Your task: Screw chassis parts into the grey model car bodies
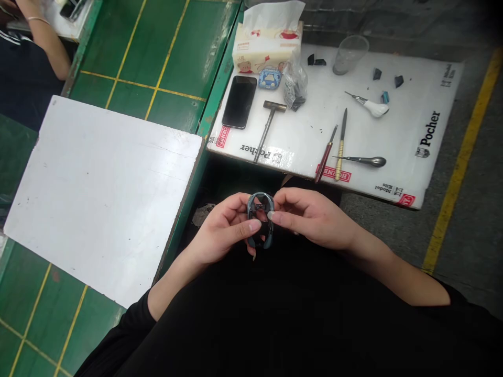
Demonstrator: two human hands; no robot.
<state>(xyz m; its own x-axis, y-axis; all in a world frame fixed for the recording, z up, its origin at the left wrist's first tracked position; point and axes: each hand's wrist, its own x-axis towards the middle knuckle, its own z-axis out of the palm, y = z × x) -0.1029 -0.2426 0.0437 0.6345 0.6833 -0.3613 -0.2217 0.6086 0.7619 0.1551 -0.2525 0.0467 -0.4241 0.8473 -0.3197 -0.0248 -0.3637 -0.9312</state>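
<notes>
Bench setup: green workbench (137, 68) with yellow grid lines. All positions are taken from the white Pocher-printed sheet (408, 141), which lies on the bench's far right. Large white panel (102, 199) to the sheet's left; a co-worker's bare forearm (47, 42) beyond that panel.

On the sheet, far edge: tissue box (267, 50), clear glass (350, 55). Left part: black phone (239, 102), small hammer (269, 125), clear bag of dark pieces (295, 84). Right part: white-handled awl (375, 108), red-handled tool (325, 154), wood-handled blade (341, 146), steel-handled tool (363, 161), small dark pieces (377, 74).

Just in front of the sheet's near edge: dark oval frame part (260, 220), held up between both hands. Left hand (222, 230) narrow, curled around its lower side; right hand (314, 217) narrow, pinching its edge.
</notes>
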